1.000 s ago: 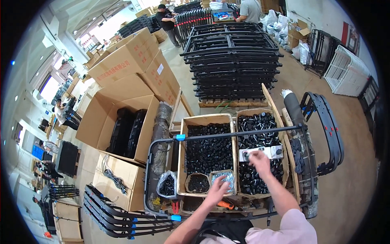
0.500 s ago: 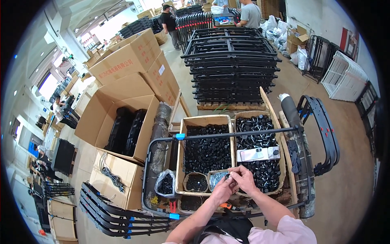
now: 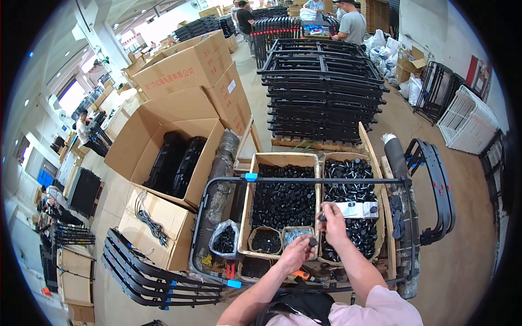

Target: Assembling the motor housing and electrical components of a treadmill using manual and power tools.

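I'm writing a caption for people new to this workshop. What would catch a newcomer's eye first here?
Most likely the tall stack of black frames at top centre. Next, perhaps, the big printed carton at upper left and, mid-picture, the bin full of black knobs. Lower down, near that bin's lower right corner, the left hand's grip holds a small dark piece.

Knobs in box beneath frame
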{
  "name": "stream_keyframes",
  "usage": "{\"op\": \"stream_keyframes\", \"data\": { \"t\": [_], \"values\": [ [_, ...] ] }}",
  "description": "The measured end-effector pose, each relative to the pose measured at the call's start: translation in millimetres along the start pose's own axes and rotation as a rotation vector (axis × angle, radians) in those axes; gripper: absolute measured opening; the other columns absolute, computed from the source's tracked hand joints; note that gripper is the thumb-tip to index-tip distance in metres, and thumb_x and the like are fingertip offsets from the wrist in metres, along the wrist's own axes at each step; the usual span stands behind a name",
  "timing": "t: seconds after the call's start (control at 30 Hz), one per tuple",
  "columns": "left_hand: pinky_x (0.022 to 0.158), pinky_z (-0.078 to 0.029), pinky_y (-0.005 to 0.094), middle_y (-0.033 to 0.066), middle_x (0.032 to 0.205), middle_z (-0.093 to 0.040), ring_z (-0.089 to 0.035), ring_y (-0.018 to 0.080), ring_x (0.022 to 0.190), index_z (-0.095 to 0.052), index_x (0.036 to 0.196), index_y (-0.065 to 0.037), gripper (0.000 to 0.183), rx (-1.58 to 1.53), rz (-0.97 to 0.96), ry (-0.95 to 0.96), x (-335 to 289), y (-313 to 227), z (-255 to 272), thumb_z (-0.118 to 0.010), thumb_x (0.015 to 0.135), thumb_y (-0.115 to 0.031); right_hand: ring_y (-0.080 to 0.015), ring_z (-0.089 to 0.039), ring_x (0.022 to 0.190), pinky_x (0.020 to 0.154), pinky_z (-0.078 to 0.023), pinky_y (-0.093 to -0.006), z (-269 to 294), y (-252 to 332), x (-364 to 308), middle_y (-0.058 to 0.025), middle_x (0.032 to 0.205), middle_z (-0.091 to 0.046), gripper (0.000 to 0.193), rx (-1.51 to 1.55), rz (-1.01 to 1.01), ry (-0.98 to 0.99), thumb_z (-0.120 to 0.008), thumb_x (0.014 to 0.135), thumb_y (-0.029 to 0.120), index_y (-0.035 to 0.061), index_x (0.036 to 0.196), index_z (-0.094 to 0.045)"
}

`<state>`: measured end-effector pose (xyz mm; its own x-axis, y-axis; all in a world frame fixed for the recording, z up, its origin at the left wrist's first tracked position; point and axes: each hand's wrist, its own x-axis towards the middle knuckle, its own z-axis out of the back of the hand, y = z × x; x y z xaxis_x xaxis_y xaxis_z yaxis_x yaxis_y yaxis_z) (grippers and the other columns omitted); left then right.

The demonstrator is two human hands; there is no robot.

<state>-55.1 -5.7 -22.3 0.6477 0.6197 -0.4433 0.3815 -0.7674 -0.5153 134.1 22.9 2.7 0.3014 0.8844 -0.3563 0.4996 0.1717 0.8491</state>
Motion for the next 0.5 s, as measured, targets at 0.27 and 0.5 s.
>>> {"op": "stream_keyframes", "data": {
  "t": [0.27,0.5],
  "values": [
    [0.078,-0.054,0.0297,0.0046,0.116,-0.065,-0.062,0.0125,0.091,-0.055,0.141,-0.008,0.036,0.424,0.13,-0.007,-51.3,10.6,19.9,-0.05,0.113,-0.029,-0.0143,-0.066,0.079,0.064,-0.048,-0.0301,96.9,23.1,94.2,0.0002,0.092,-0.069,0.019,-0.131,-0.22,0.152,-0.074,0.098,0.028,0.0133,0.108,-0.069],
    [0.092,-0.053,0.0295,0.0052,0.119,-0.07,-0.064,0.0119,0.106,-0.061,0.137,-0.003,0.041,0.993,0.075,0.01,-90.3,-2.2,19.8,-0.068,0.104,-0.026,-0.0368,-0.07,0.107,0.096,-0.052,-0.0433,66.0,69.1,120.5,-0.0241,0.117,-0.072,0.044,-1.182,0.177,0.045,-0.068,0.091,0.014,-0.0029,0.132,-0.065]
  ]
}}
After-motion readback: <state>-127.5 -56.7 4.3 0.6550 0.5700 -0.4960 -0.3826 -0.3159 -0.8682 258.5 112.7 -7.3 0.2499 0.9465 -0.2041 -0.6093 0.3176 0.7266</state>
